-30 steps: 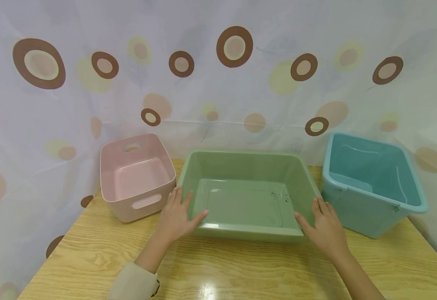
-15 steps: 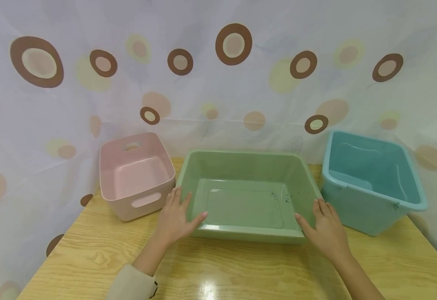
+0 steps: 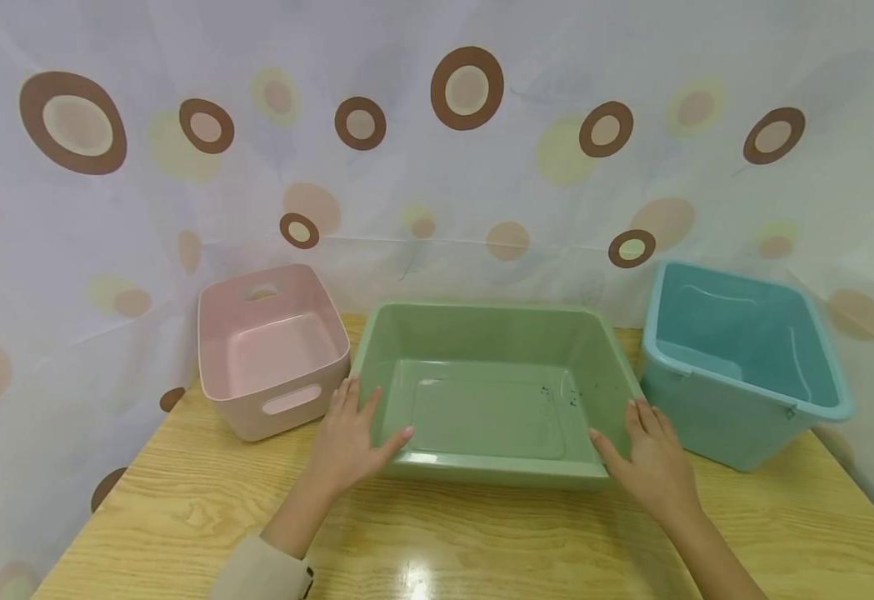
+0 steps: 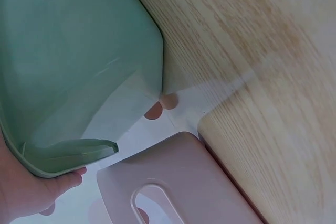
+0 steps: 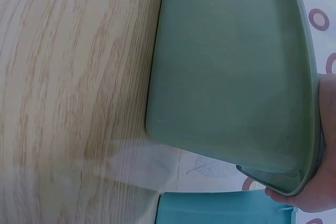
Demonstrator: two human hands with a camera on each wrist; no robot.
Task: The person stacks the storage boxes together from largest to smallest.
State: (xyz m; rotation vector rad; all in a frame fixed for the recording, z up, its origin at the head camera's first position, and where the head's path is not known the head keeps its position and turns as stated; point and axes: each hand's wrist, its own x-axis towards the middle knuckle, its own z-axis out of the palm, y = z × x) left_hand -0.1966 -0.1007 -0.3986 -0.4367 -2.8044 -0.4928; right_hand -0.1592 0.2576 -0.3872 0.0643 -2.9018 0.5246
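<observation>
A rectangular green plastic basin [image 3: 481, 412] stands on the wooden table in the middle of the head view, bare inside apart from a few small dark marks. My left hand [image 3: 342, 446] holds its front left corner, thumb over the front rim and fingers along the left rim. At the front right corner my right hand [image 3: 654, 458] holds the rim in the same way, thumb inward. From below, the left wrist view has the left hand [image 4: 26, 190] at the rim corner; the right wrist view shows the right hand [image 5: 315, 182] around the other corner.
To the left stands a pink basket [image 3: 275, 400] with handle slots, close to the basin. A deeper blue-green bin [image 3: 736, 417] sits on the right. Behind everything hangs a patterned curtain [image 3: 407, 183]. Bare wood of the table [image 3: 481, 542] shows in front.
The view shifts very slightly. Both hands keep their places on the basin, and the basin, basket and bin stay where they were.
</observation>
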